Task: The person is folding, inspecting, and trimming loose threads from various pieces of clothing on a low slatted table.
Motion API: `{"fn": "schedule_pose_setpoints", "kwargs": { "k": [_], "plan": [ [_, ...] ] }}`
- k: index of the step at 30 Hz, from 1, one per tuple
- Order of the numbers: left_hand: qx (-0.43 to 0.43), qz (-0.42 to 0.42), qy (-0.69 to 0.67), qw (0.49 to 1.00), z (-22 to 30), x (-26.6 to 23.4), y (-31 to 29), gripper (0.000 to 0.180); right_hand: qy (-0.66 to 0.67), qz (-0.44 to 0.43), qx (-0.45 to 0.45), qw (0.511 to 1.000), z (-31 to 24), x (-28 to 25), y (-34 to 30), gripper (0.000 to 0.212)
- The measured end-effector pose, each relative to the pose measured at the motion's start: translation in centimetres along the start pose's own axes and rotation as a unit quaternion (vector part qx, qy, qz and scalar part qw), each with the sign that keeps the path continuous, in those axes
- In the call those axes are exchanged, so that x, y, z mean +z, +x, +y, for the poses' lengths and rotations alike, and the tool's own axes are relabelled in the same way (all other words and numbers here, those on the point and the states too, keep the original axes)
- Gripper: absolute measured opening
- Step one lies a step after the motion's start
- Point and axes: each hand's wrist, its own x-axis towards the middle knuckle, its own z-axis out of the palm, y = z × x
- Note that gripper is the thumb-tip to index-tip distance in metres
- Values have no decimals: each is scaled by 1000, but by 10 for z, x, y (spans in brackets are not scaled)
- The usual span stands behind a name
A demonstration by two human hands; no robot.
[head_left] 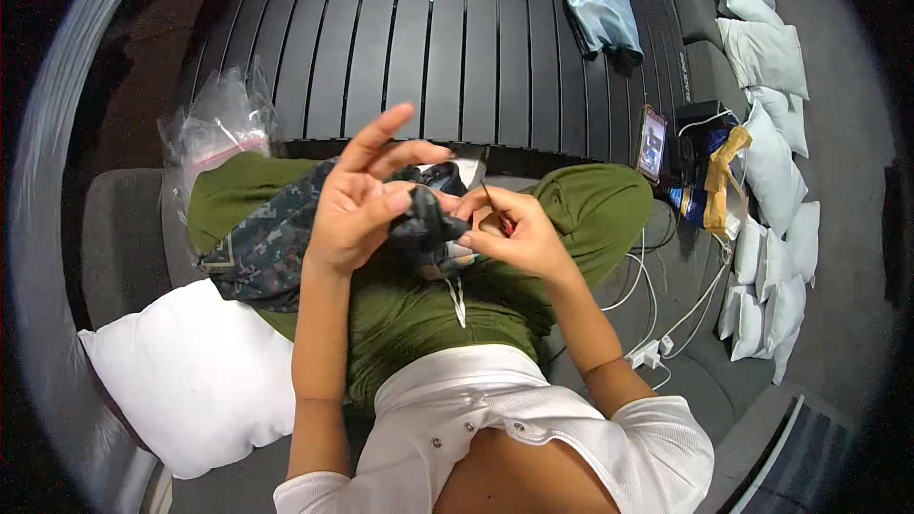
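Observation:
Over my lap, my left hand (354,200) holds a bunched piece of black fabric (424,222) at the thumb and lower fingers, while its upper fingers stretch up and apart. My right hand (514,231) is closed at the right edge of that fabric, thumb and fingertips pinched together. A thin dark tool with a small red part (508,227) shows in the right hand, its narrow end rising above the fingers; its exact kind is hidden. Dark camouflage-patterned cloth (271,252) drapes across my left thigh and runs toward the hands.
A black slatted table (400,48) stands ahead, with a light blue cloth item (605,11) on it. Clear plastic bags (224,124) lie at left, near a white pillow (200,376). At right are a phone (651,143), white cables (649,295) and several white cushions (773,171).

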Motion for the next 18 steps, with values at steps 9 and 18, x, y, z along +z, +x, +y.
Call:
{"fn": "schedule_pose_setpoints", "kwargs": {
  "k": [9,18],
  "plan": [
    [104,5,-134,985,9,-19,-28,65,109,52,-58,991,-6,11,-2,21],
    [153,-34,-194,968,19,-27,-41,56,151,226,-74,959,-6,-15,12,11]
  ]
}}
